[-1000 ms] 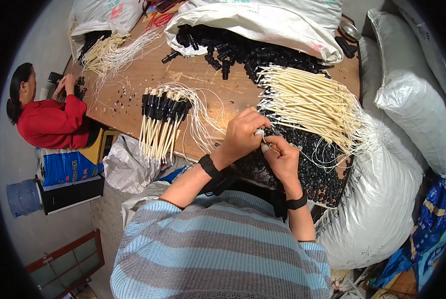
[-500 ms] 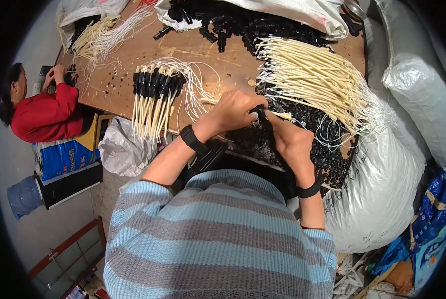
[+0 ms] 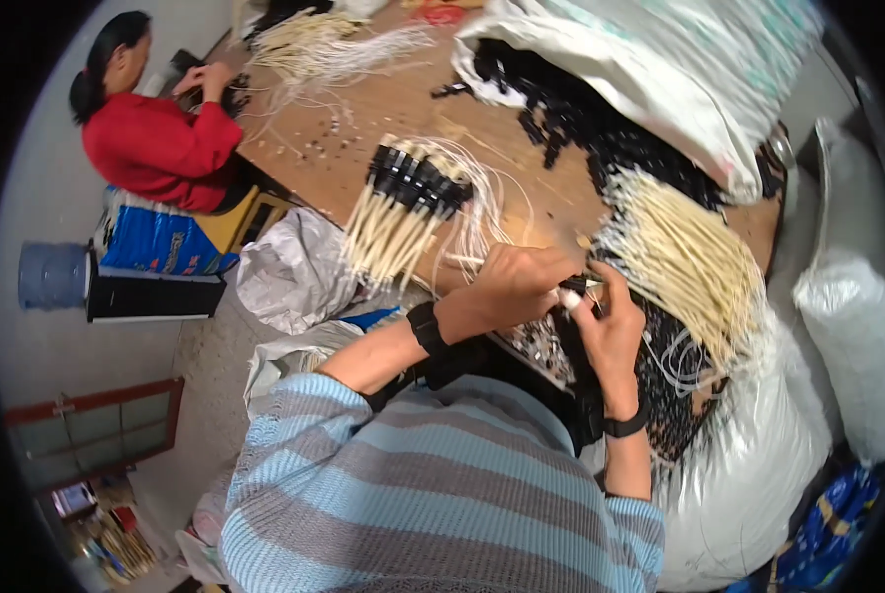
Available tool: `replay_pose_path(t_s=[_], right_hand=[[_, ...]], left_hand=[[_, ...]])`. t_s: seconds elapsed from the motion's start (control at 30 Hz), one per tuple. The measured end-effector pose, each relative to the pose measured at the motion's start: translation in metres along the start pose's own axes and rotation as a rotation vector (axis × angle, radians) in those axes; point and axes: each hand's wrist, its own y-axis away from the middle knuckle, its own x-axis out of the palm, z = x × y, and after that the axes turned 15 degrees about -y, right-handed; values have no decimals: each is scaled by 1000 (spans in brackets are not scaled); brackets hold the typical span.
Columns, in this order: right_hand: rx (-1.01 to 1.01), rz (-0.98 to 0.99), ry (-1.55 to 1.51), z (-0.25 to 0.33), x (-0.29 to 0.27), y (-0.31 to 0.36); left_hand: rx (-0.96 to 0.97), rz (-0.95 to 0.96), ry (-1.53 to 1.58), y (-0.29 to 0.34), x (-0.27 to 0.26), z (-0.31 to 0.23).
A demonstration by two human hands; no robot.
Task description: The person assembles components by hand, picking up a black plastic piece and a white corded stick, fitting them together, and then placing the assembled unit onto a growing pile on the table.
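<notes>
Both hands meet over the near edge of the table. My left hand (image 3: 517, 282) is closed, its fingers wrapped round a small black plastic fitting (image 3: 577, 284). My right hand (image 3: 616, 321) pinches the same fitting from the other side with thumb and fingertips. A short pale tip pokes out of the fitting by the right index finger. From behind the left wrist a cream cord end (image 3: 464, 260) sticks out. Left of the hands lies a bundle of cream cords with black fittings (image 3: 408, 198). Loose cream cords with white strings (image 3: 685, 262) are piled to the right.
A white woven sack (image 3: 650, 79) spills black fittings (image 3: 561, 124) onto the brown table (image 3: 363, 119). Small black pieces (image 3: 675, 405) cover its near right part. A full white sack (image 3: 759, 484) stands at the right edge. A person in red (image 3: 161, 148) works at the far left.
My view has turned, so the table and its piles sit further right and the far sack shows more. My right fingers have shifted round the fitting; both hands stay together.
</notes>
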Motion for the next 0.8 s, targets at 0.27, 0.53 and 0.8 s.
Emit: replay_pose_path(t_s=[0.27,0.53,0.8], right_hand=[[-245,66,102,-3,11,-22],[-75,474,142,0,43,-16],[97,285,108,-26,8,-19]], left_hand=[[-364,-304,-477,27,-67,127],[-911,-167,-247,58,-48,213],[-184,-80,212,-54,-13,109]])
